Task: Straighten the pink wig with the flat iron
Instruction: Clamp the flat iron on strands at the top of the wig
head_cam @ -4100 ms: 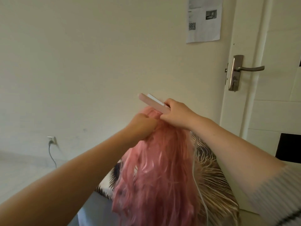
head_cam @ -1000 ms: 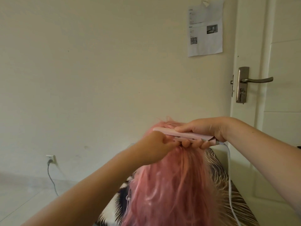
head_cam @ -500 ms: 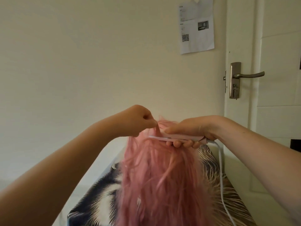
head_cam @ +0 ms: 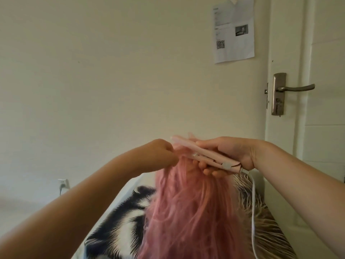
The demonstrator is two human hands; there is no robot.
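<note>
The pink wig (head_cam: 188, 212) hangs in the lower middle of the view, its long strands falling toward me. My left hand (head_cam: 158, 156) is closed on strands at the top of the wig. My right hand (head_cam: 227, 154) grips a pale pink flat iron (head_cam: 207, 156), which lies slanted across the wig's crown with its tip pointing left, close to my left fingers. Its two plates look slightly apart near the tip. A white cord (head_cam: 253, 212) drops from the iron's rear end down the right side.
A black, white and tan animal-print cover (head_cam: 121, 221) lies under the wig. A cream wall is ahead with a paper notice (head_cam: 234, 32). A white door with a metal handle (head_cam: 291, 89) stands at right. A wall socket with a plug (head_cam: 62, 183) sits low at left.
The flat iron has tilted, its tip rising and its rear end dropping. My left hand stays pinched on the top strands. The view has shifted a little.
</note>
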